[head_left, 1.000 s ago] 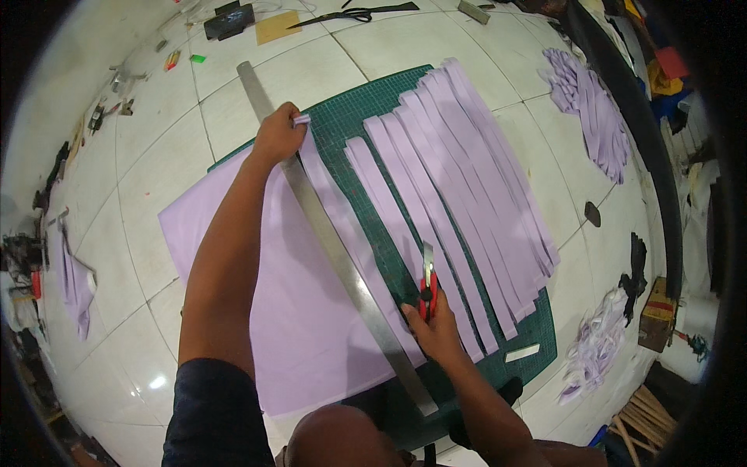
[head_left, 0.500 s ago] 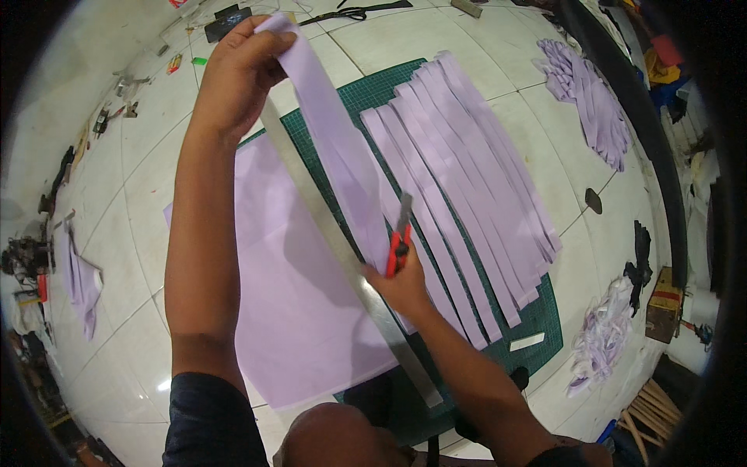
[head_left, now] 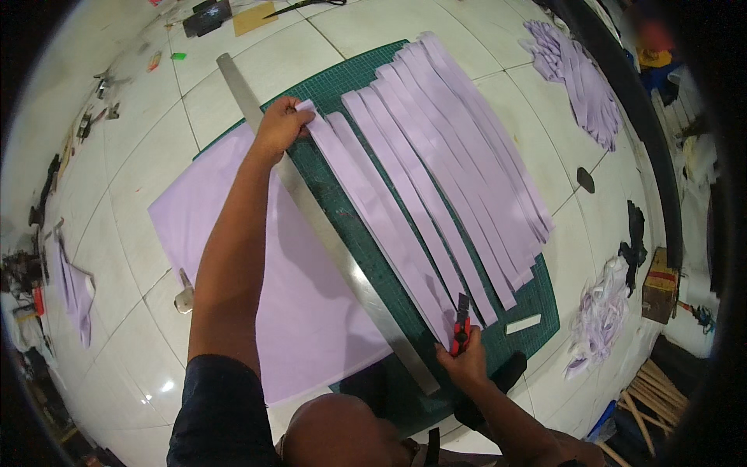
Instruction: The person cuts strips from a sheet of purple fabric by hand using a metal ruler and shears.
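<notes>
- Head view, left hand (head_left: 282, 124): fingers curled down, closed on the far end of a freshly cut lilac strip (head_left: 373, 214); fingertips pressing that end onto the green cutting mat (head_left: 537, 300), just beside the long steel ruler (head_left: 327, 226).
- Head view, right hand (head_left: 465, 364): fingers wrapped fully around a red-handled utility knife (head_left: 461, 327), blade end pointing away from the body, touching the near end of the same strip.
- Strip: stretched diagonally across the mat between both hands, lying alongside the ruler's right edge.
- Ruler: laid diagonally, covering the boundary between the uncut lilac sheet (head_left: 233, 257) and the mat; sheet to its left, partly under the left forearm.
- Cut strips (head_left: 451, 156): row of parallel lilac bands on the mat, right of the held strip, overlapping one another.
- Surroundings: white tiled floor (head_left: 132, 140); heap of lilac strips (head_left: 580, 74) at upper right, well apart from the mat; pale scraps (head_left: 599, 311) near the mat's right corner.
</notes>
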{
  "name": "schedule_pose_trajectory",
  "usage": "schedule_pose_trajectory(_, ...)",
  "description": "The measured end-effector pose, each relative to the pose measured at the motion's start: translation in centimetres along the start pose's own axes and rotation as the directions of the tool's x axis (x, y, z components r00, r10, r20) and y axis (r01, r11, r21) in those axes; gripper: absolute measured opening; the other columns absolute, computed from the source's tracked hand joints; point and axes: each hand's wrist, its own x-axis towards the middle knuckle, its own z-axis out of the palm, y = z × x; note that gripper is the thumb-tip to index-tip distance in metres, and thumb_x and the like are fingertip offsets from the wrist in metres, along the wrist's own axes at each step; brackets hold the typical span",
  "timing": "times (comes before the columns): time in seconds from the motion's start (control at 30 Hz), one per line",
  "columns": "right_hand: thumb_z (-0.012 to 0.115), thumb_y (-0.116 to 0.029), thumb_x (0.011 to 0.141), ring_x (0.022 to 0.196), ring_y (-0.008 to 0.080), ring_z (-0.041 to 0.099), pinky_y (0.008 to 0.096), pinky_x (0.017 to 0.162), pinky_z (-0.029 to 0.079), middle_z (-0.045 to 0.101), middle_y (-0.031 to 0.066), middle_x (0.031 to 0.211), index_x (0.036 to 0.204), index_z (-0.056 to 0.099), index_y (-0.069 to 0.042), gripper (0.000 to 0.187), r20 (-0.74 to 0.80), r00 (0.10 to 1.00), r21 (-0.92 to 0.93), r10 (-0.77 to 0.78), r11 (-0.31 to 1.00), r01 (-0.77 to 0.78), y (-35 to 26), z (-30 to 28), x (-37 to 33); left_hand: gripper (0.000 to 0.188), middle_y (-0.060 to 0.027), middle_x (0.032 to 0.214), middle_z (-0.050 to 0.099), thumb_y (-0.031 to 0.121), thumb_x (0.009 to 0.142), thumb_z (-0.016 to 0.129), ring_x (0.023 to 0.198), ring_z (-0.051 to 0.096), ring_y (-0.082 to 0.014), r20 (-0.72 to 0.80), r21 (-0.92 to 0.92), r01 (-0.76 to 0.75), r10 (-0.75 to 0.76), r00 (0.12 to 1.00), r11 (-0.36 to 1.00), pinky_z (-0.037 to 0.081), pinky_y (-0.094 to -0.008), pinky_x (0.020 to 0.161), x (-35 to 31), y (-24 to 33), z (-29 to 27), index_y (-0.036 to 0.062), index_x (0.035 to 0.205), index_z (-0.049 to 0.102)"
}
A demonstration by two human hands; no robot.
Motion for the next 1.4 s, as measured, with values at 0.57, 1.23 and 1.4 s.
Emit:
schedule_pose_trajectory(0.57, 0.079, -0.044, 0.08, 0.076, 0.035, 0.067, 0.0447, 0.065, 0.053, 0.063, 0.0154, 0.084, 0.098, 0.058, -0.007, 0.047, 0.05, 0.97, -0.154, -0.239, 0.958, 0.243, 8.7, 2.6, -2.9, 0.039, -0.0218, 0.118, 0.064, 0.021, 0.082, 0.072, 0.11, 0.06, -0.0376, -0.171, 0.806, -0.198, 0.54, 0.824, 0.558, 0.047, -0.0457, 0.096, -12.0, -7.2, -1.9, 0.0007, 0.115, 0.064)
schedule_pose_trajectory(1.23, 0.083, -0.019, 0.063, 0.092, 0.0372, 0.059, 0.0441, 0.08, 0.05, 0.054, 0.0183, 0.098, 0.108, 0.05, -0.001, 0.059, 0.058, 0.95, 0.047, -0.306, 0.952, 0.304, 6.5, 8.0, -5.4, 0.04, -0.0241, 0.139, 0.049, 0.017, 0.095, 0.053, 0.131, 0.043, -0.0433, -0.198, 0.764, -0.175, 0.485, 0.852, 0.62, 0.029, -0.0545, 0.112, -20.5, -11.5, -1.1, -0.0003, 0.131, 0.053)
schedule_pose_trajectory(1.4, 0.083, -0.019, 0.064, 0.097, 0.0382, 0.058, 0.0453, 0.082, 0.049, 0.053, 0.0173, 0.103, 0.113, 0.05, 0.0, 0.062, -0.005, 0.911, 0.105, -0.413, 0.905, 0.412, 7.6, 9.1, -6.6, 0.046, -0.0246, 0.136, 0.051, 0.006, 0.092, 0.046, 0.127, 0.046, -0.0426, -0.262, 0.625, -0.166, 0.405, 0.876, 0.763, 0.032, -0.049, 0.112, -20.7, -11.0, -0.7, -0.0059, 0.136, 0.045)
